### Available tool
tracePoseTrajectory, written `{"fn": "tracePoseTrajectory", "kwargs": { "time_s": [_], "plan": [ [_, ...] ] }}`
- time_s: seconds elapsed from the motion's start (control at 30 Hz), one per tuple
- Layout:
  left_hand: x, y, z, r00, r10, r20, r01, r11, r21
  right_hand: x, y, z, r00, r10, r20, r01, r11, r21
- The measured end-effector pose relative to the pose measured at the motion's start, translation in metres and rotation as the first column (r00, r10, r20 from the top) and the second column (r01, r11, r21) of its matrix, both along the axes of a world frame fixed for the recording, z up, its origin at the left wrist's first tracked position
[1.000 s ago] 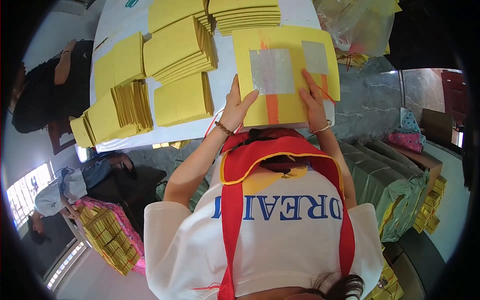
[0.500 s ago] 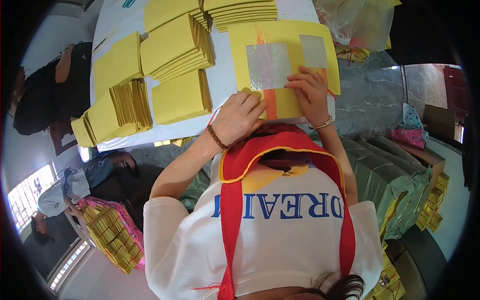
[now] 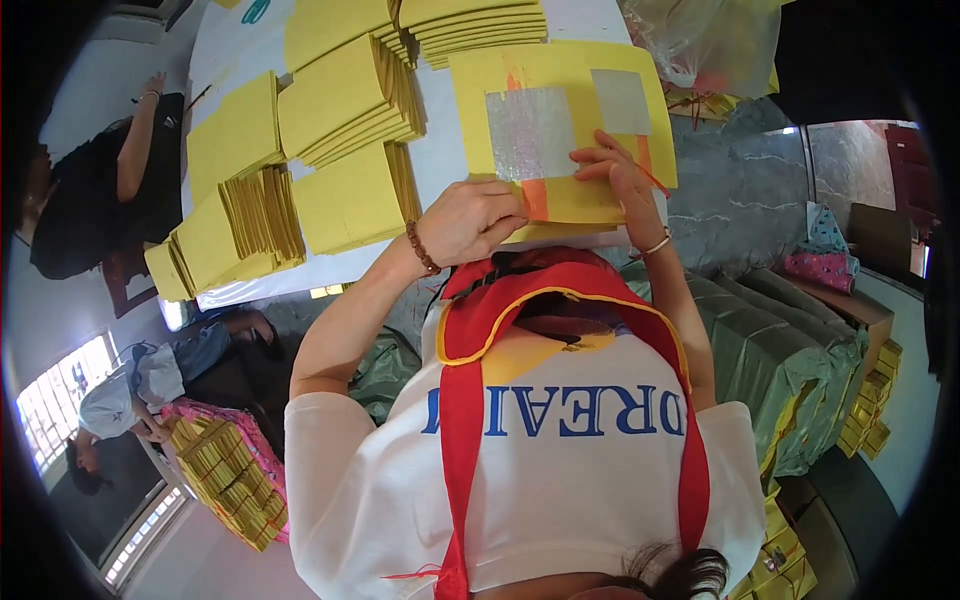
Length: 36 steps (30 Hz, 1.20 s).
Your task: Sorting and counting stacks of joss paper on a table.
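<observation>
A stack of yellow paper sheets lies in front of me, its top sheet bearing two silver foil rectangles and orange-red stripes. At the near left corner, my left hand is closed, its fingers curled against the edge of the paper; the fingertips are partly hidden. My right hand rests on the near right part of the same sheet, fingers stretched out and apart. Left of the sheets stand several bundles of folded yellow paper, fanned in rows on the white tabletop.
A clear plastic bag sits beyond the table's right corner. Green-wrapped bales stand on the floor at right. Two people are at the left; one handles a box of yellow bundles lined in pink.
My left hand has shifted slightly left, its fingers curling in tighter at the paper's near edge. My right hand stays nearly in place. The person at upper left has raised an arm.
</observation>
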<state>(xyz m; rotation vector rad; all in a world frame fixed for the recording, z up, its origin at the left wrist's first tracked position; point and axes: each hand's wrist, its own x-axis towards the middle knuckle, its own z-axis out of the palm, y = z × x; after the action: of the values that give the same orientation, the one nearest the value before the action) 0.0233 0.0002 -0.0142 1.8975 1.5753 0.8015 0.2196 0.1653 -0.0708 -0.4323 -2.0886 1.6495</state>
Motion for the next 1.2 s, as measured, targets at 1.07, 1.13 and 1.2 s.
{"fn": "tracePoseTrajectory", "kwargs": {
  "time_s": [1.07, 1.13, 1.2],
  "plan": [
    [-0.023, 0.014, -0.017, 0.853, 0.230, 0.469, -0.052, 0.931, -0.362, 0.000, 0.004, -0.011, 0.999, 0.024, -0.031, -0.024, 0.999, -0.024],
    [-0.022, 0.012, -0.020, 0.818, 0.269, 0.508, -0.070, 0.924, -0.377, -0.001, 0.006, -0.012, 0.998, 0.058, -0.012, -0.057, 0.994, 0.090],
    [-0.017, 0.007, -0.021, 0.864, 0.280, 0.419, -0.141, 0.933, -0.331, 0.001, 0.003, -0.006, 0.998, 0.066, 0.014, -0.067, 0.991, 0.118]
  ]
}}
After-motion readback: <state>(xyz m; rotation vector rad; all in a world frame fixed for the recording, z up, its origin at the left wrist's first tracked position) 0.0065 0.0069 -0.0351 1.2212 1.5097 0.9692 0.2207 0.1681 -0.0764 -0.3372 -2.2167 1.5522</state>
